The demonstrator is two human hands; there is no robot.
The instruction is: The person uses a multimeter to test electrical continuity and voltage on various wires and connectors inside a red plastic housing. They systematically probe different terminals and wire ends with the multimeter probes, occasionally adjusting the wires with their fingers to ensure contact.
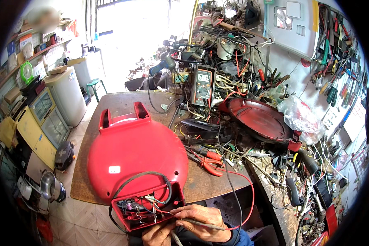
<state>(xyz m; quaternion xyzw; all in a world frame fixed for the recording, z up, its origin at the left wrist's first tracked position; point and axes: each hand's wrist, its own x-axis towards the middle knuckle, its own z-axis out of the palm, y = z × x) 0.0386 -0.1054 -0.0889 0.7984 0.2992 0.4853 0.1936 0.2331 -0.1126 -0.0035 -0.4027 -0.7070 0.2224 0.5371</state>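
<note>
A red rounded appliance housing (pixel 137 158) lies on the wooden table (pixel 90 123); its open wiring box (pixel 149 210) at the near end shows coloured wires and small parts. My right hand (pixel 201 221) grips a test probe (pixel 205 224) with a red lead, its tip reaching the wires at the box's right side. My left hand (pixel 158 233), below the box and partly cut off by the lower edge, is closed around a second probe (pixel 176 239). Whether both tips touch metal is too small to tell. A multimeter (pixel 203 88) with a lit display stands behind the housing.
Red-handled pliers (pixel 212 168), a screwdriver (pixel 213 155) and cables lie right of the housing. A red round pan-like part (pixel 258 121) and a plastic bag (pixel 299 119) sit farther back. Tangled tools and scrap crowd the right side. A steel pot (pixel 49 186) stands at the left.
</note>
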